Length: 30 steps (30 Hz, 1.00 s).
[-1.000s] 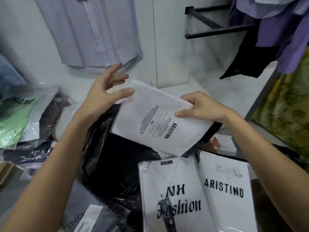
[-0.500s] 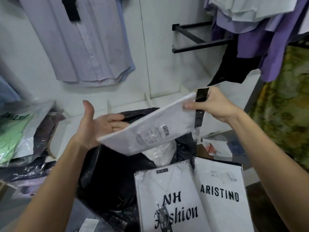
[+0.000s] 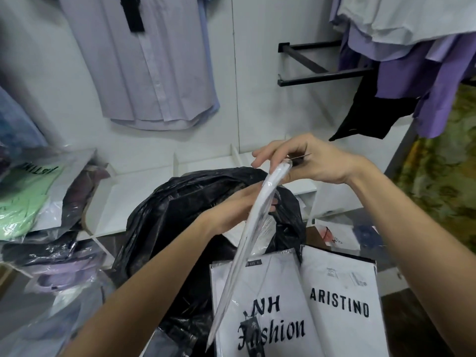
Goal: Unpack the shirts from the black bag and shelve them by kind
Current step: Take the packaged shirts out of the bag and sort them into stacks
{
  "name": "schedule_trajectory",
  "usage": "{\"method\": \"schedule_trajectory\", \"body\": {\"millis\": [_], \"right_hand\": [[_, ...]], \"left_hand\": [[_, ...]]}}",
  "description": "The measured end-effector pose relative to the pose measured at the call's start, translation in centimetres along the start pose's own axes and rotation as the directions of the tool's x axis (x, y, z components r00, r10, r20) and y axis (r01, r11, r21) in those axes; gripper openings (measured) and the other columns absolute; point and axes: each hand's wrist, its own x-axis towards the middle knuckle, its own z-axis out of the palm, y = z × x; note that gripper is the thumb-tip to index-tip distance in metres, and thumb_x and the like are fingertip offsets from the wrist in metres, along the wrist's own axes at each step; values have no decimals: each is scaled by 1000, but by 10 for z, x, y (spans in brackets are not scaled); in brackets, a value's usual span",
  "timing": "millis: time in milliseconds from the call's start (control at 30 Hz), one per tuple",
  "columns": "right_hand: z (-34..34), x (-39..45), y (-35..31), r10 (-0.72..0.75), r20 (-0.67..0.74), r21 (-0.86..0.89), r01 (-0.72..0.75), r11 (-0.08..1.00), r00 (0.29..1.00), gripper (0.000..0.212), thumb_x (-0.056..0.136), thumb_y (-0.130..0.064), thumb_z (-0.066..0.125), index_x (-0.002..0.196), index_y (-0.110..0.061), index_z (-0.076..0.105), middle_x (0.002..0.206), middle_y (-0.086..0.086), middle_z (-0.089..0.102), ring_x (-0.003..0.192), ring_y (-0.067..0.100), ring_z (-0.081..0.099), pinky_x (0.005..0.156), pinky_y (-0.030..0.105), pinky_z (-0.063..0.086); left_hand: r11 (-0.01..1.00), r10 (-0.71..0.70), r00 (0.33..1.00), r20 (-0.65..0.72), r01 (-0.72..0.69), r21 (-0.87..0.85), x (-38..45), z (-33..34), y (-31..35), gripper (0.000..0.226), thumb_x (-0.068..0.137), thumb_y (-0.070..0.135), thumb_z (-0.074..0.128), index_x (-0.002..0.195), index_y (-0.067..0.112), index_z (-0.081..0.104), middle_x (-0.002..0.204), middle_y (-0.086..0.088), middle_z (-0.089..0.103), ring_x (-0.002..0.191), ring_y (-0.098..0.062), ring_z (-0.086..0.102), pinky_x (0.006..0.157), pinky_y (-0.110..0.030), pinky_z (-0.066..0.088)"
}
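Far left: a green packaged shirt [image 3: 23, 202] lies in clear wrap on the white shelf [image 3: 134, 199], with dark wrapped garments [image 3: 49, 249] stacked below it and a purple packaged shirt [image 3: 64, 275] lower still. Above, a pale lilac shirt [image 3: 144, 63] hangs against the wall.

Centre: the black bag [image 3: 164, 222] stands open and crumpled in front of the shelf. The left hand [image 3: 239, 204] reaches across the bag's mouth; its fingers lie against the near face of a white packaged shirt [image 3: 247, 238], the fingertips hidden behind the packet, so the grip cannot be told. The packet is held on edge, nearly upright and tilted, its lower end hanging over the packets below.

The right hand [image 3: 306, 161] pinches the packet's top edge, fingers curled over it.

Lower centre-right: two white packets lie flat side by side, touching, one printed NH Fashion [image 3: 260, 318], one printed ARISTINO [image 3: 342, 305].

Right: a black wall rail [image 3: 324, 76] projects from the wall; purple hanging shirts [image 3: 417, 63] and a black garment [image 3: 371, 112] hang beside it.
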Motion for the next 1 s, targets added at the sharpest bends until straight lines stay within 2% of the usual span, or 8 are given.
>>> {"method": "schedule_trajectory", "body": {"millis": [100, 167, 300, 400, 533, 633, 800, 1000], "right_hand": [[-1, -1, -2, -4, 36, -45, 5, 999, 999, 17, 81, -18, 79, 91, -31, 77, 131, 9, 69, 134, 32, 56, 111, 37, 47], [-1, -3, -2, 9, 51, -71, -5, 997, 999, 15, 81, -18, 78, 94, -24, 74, 131, 8, 68, 131, 34, 57, 108, 32, 48], [-5, -7, 5, 113, 50, -229, -98, 968, 992, 33, 79, 5, 81, 98, -22, 74, 140, 3, 61, 136, 12, 54, 115, 22, 38], [-5, -9, 7, 190, -44, -306, -194, 932, 981, 42, 88, 1, 75, 115, -31, 71, 146, -8, 55, 137, 1, 50, 112, 19, 40], [-4, -10, 22, 309, -233, 14, -315, 949, 922, 30, 104, -33, 55, 134, -30, 62, 133, 3, 68, 117, 19, 67, 99, 39, 56], [-12, -19, 36, 391, -186, 315, -322, 893, 901, 61, 95, -61, 47, 141, -23, 55, 135, 21, 64, 114, 33, 65, 99, 53, 51], [-3, -23, 57, 314, -387, 99, -299, 949, 867, 37, 97, -15, 69, 134, -14, 63, 127, 0, 73, 116, 20, 70, 101, 44, 57], [20, -45, 81, 343, -695, 358, -110, 927, 631, 33, 97, -11, 68, 130, -11, 65, 122, 3, 75, 110, 22, 73, 91, 38, 61]], "left_hand": [[995, -46, 993, -110, 36, -89, 9, -2, -4, 14, 100, 25, 65, 99, 27, 79, 88, 10, 74, 87, -12, 67, 104, -50, 52], [981, -79, 985, -156, 49, -189, 14, -9, -9, 15, 101, 26, 64, 107, 18, 76, 89, 4, 76, 83, -14, 71, 106, -58, 49], [953, -59, 976, -210, -8, -304, 13, -31, -11, 54, 88, 36, 74, 134, 10, 61, 123, -14, 73, 114, -33, 69, 97, -50, 54], [928, -46, 952, -302, -71, -365, 14, -45, -13, 57, 88, 29, 74, 138, 8, 57, 132, -18, 67, 120, -34, 67, 92, -47, 57], [893, -47, 911, -410, -146, -426, 14, -54, -5, 48, 92, 24, 71, 135, 5, 59, 130, -19, 69, 116, -35, 69, 96, -53, 56], [872, -49, 862, -505, -210, -443, 16, -57, 3, 44, 95, 22, 71, 134, 7, 59, 125, -16, 72, 113, -35, 70, 99, -60, 53], [850, 18, 841, -541, -297, -435, 14, -53, 23, 46, 95, 27, 68, 136, 11, 57, 127, -11, 72, 114, -31, 71, 92, -54, 58], [979, 25, 882, -470, -116, -165, 18, -28, -4, 45, 91, 24, 76, 132, 17, 60, 122, -3, 75, 107, -19, 74, 88, -38, 60]]}}
